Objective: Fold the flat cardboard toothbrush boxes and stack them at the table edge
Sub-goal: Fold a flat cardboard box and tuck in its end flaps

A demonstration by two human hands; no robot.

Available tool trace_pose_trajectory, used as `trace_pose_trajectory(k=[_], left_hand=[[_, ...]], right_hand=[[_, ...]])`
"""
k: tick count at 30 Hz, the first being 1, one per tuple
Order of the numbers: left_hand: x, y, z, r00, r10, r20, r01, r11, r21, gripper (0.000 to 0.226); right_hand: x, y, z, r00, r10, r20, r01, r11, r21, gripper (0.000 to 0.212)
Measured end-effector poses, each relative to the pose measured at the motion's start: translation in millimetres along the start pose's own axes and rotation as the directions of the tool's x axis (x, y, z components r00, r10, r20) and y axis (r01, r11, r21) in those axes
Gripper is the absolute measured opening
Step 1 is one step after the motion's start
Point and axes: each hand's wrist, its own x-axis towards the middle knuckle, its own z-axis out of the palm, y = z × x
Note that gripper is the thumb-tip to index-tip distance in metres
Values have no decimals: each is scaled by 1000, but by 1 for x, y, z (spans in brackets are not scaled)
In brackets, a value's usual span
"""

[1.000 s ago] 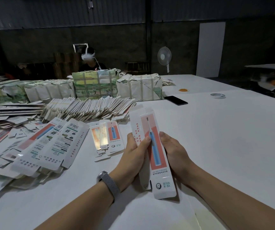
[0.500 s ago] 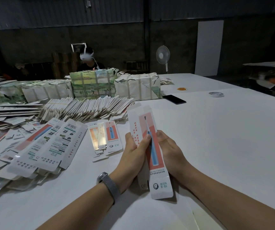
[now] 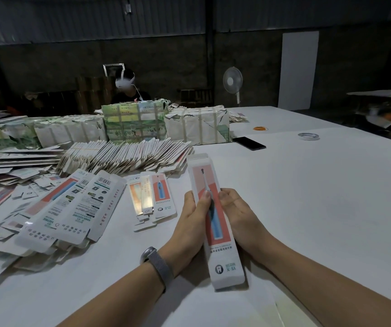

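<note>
Long white cardboard toothbrush box with the red panel and blue brush print has closed up in the last second. A moment ago a second white panel with red lettering stuck out on its left side; now only the printed front face shows, edges squared. My read: the side panel is folded round and the sleeve is formed.

Left hand, grey wristband on that wrist, grips the box's left edge, thumb lying across the front face, fingers curled behind. Right hand grips the right edge, thumb tip pressed on the face just beside the left thumb. Both clamped on the box, squeezing it from either side.

Box is held just above the white table, near end toward the person, far end angled away. Can't tell whether the end flaps are tucked; the far end shows a pale tab.

So this piece is close to done, judged from shape. Not yet placed. Probably end flaps next, then down at the table edge.

Small group of folded boxes lies just left of the hands. Heap of flat printed blanks further left, fanned row of white blanks behind, so plenty of stock remains.
</note>
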Motion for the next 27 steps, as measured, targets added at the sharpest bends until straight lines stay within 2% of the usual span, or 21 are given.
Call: trace_pose_trajectory(k=[8, 14, 20, 27], left_hand=[[3, -1, -7, 999, 11, 35, -12, 999, 47, 33], [4, 1, -5, 999, 26, 23, -26, 999, 30, 50], [5, -2, -5, 999, 44, 9, -45, 997, 67, 52], [1, 1, -5, 996, 43, 78, -53, 991, 124, 56]], right_hand=[[0, -1, -3, 999, 37, -24, -36, 998, 43, 47], [0, 1, -3, 998, 37, -45, -36, 999, 28, 43], [0, 1, -4, 997, 13, -76, -14, 1000, -7, 40], [0, -1, -4, 991, -41, -127, 38, 999, -23, 45]])
